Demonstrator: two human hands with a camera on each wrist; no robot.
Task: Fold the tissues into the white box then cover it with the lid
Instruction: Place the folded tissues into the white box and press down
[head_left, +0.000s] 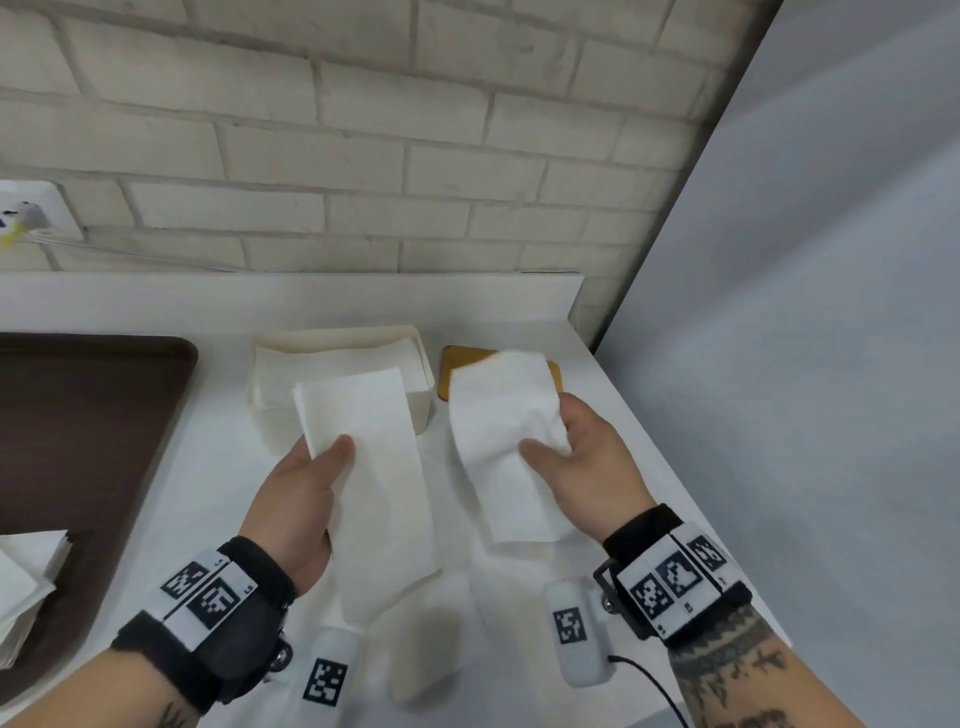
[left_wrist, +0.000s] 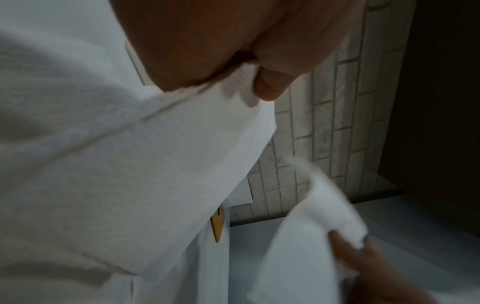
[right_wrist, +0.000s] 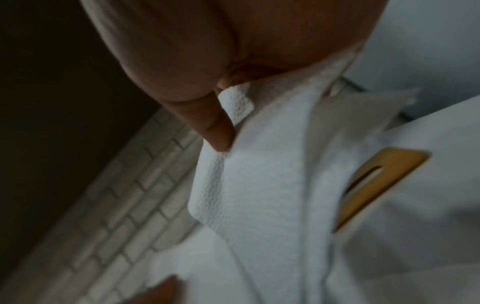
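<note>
My left hand (head_left: 317, 462) pinches a long folded white tissue (head_left: 374, 488) by its upper left edge, in front of the white box (head_left: 423, 402). The box stands open at the back of the counter with folded tissues inside. My right hand (head_left: 563, 441) grips a second, crumpled tissue (head_left: 498, 447) above the counter, partly covering the tan wooden lid (head_left: 451, 371) that lies flat to the right of the box. In the left wrist view the thumb presses the tissue (left_wrist: 155, 164). In the right wrist view a finger holds the tissue (right_wrist: 259, 195), with the slotted lid (right_wrist: 376, 181) beyond.
A dark brown tray (head_left: 78, 441) lies at the left, with a stack of white tissues (head_left: 26, 587) at its near end. A brick wall (head_left: 363, 130) backs the white counter (head_left: 208, 467), and a grey wall (head_left: 831, 364) borders its right edge. A wall outlet (head_left: 31, 213) is at far left.
</note>
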